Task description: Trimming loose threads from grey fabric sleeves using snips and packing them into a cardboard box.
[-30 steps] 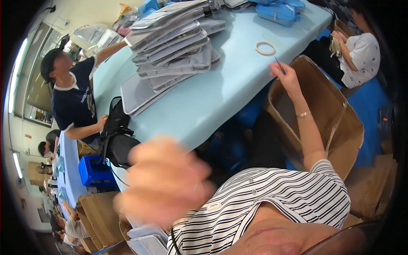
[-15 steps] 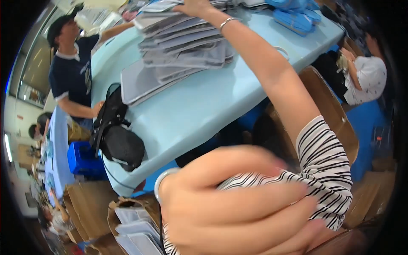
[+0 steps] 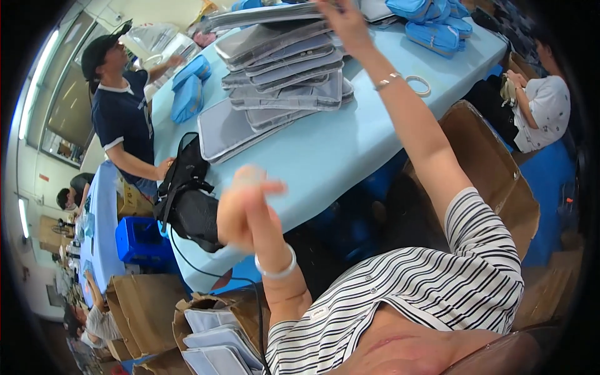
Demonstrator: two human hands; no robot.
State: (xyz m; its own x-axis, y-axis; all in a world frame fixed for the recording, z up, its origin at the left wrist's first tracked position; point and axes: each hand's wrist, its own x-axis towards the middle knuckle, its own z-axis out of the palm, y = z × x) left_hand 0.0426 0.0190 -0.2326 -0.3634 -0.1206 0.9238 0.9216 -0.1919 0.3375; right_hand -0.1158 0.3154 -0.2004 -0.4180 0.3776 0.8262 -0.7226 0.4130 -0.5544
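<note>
A tall, uneven stack of flat grey zip cases (image 3: 287,62) stands on the table covered in pale blue (image 3: 300,165). At its top right edge is my right hand (image 3: 344,25), fingers spread against the uppermost cases. The upper frame edge cuts off part of that hand, and a thin bracelet circles its wrist. Raised before the table's front edge, my left hand (image 3: 247,209) is blurred, with one finger stretched out and nothing visible in it. A pale bangle (image 3: 276,262) is on that wrist. Beside this hand lies a black mesh bag (image 3: 187,200).
Blue pouches (image 3: 431,31) lie at the far right, others (image 3: 189,90) at the left. A tape roll (image 3: 417,86) rests near the right edge. A co-worker (image 3: 122,106) stands at left, hand by the bag. Cartons (image 3: 147,312) and a blue crate (image 3: 140,240) stand below.
My left hand has moved away from close in front of the camera, up and left toward the black bag. My right hand has shifted from atop the stack to its right edge.
</note>
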